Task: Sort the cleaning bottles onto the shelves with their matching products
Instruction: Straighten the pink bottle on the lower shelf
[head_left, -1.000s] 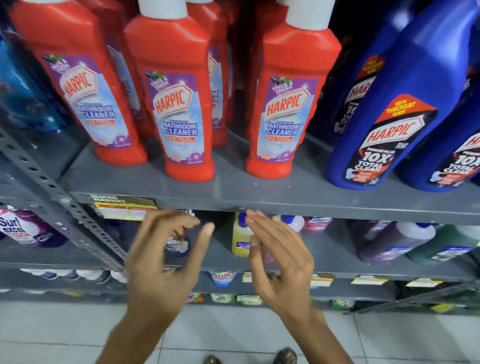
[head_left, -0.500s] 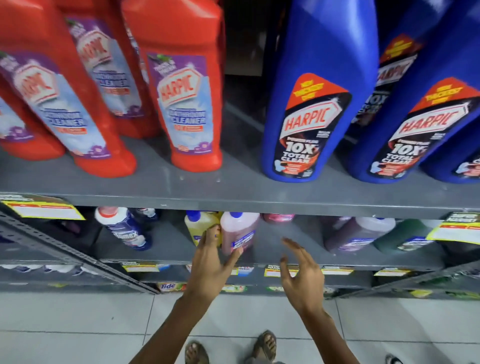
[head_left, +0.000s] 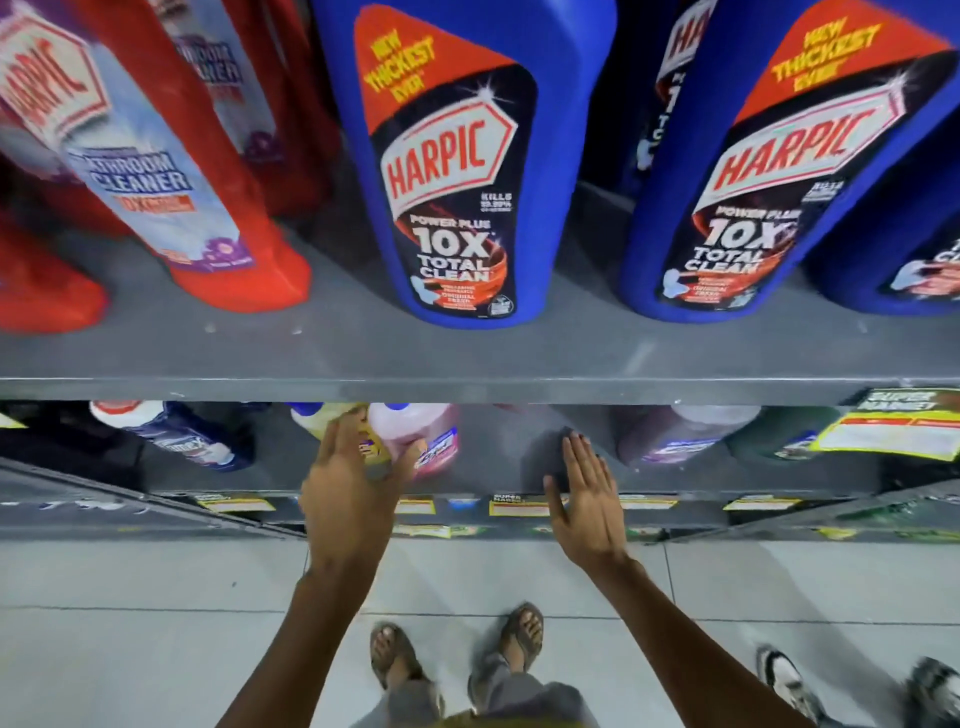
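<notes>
A: What is seen on the upper shelf (head_left: 467, 358) in the head view?

B: Blue Harpic Power Plus bottles (head_left: 457, 156) are stood upright at the centre and right, and red Harpic Bathroom Cleaner bottles (head_left: 171, 171) are stood at the left, their labels blurred.

A: And on the lower shelf (head_left: 498, 467)?

B: A yellow bottle (head_left: 332, 418) with a blue cap is stood just beside a pink bottle (head_left: 421, 434), the two touching. A dark blue bottle with a white cap (head_left: 182, 436) is placed further left. A purple bottle (head_left: 680, 434) and a dark green bottle (head_left: 779, 439) are placed well to the right.

A: How is the left hand (head_left: 348, 493) held?

B: It is wrapped round the yellow bottle, with the fingers (head_left: 340, 441) laid over its left side and the thumb pressed between it and the pink bottle. The hold appears closed on the bottle, though the contact is blurred.

A: And the right hand (head_left: 587, 504)?

B: It is held flat with the fingers together and extended, nothing gripped, over a bare part of the lower shelf between the pink and purple bottles. Whether the shelf is touched cannot be told.

A: What is seen below?

B: Yellow price tags (head_left: 511, 505) are fixed along the shelf edges, and sandalled feet (head_left: 457, 649) are planted on a pale tiled floor (head_left: 156, 623)
</notes>
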